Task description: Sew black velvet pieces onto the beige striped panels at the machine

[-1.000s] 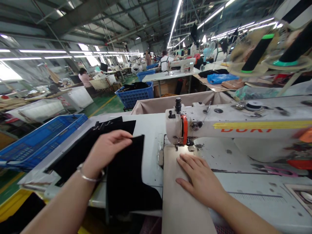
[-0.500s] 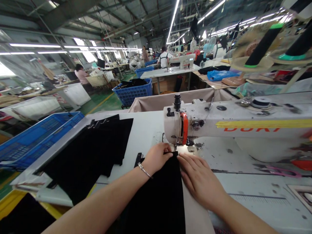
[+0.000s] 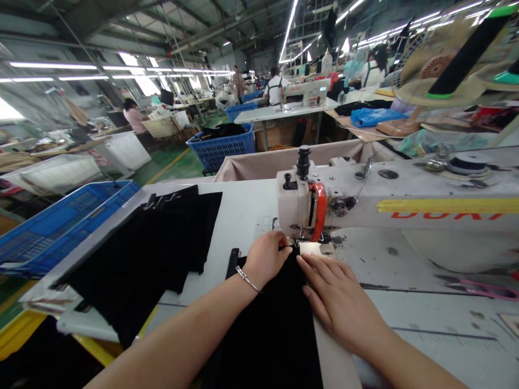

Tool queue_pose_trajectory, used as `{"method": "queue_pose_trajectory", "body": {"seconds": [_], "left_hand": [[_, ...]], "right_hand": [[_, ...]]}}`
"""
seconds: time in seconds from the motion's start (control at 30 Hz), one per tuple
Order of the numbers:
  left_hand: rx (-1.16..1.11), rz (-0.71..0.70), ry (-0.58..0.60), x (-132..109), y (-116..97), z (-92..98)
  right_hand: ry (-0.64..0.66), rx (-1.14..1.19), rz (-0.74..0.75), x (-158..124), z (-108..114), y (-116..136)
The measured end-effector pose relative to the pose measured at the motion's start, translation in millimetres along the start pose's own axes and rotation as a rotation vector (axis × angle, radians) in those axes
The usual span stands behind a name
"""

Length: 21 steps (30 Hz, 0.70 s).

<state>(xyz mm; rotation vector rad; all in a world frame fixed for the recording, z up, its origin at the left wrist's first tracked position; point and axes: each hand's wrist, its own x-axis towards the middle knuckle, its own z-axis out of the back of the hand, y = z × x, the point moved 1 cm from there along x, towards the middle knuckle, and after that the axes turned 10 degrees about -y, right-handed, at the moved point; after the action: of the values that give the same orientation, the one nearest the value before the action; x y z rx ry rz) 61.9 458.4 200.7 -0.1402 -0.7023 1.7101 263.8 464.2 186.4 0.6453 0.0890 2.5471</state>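
Black cloth (image 3: 275, 329) overlies beige cloth (image 3: 339, 354) at the machine (image 3: 298, 202); the left hand (image 3: 265, 258) pinches its far edge; the right hand (image 3: 343, 294) lies flat alongside, fingers released.

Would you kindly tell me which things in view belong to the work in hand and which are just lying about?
In use, it seems:
black piece, pinched by the left hand, right hand at its edge
pale piece under it
nearer sewing machine
probably the overlapping black pieces at left

Apparently just lying about:
blue plastic bag, farther back
blue crate, farther off
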Motion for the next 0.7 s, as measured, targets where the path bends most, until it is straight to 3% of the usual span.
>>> {"method": "queue_pose_trajectory", "body": {"seconds": [0.17, 0.3, 0.37, 0.7], "left_hand": [[0.042, -0.052, -0.032, -8.1, -5.0, 4.4], [0.071, -0.388, 0.060, -27.5, -14.4, 14.4], [0.081, -0.468, 0.118, -34.7, -15.2, 17.1], [0.158, -0.534, 0.074, -39.5, -5.6, 10.2]], "right_hand": [[0.010, -0.006, -0.005, -2.9, -2.4, -1.4], [-0.002, 0.018, 0.000, -3.9, -3.3, -3.5], [-0.011, 0.028, 0.006, -3.0, -2.9, -3.4], [-0.020, 0.045, -0.019, -6.2, -3.5, -1.7]]}}
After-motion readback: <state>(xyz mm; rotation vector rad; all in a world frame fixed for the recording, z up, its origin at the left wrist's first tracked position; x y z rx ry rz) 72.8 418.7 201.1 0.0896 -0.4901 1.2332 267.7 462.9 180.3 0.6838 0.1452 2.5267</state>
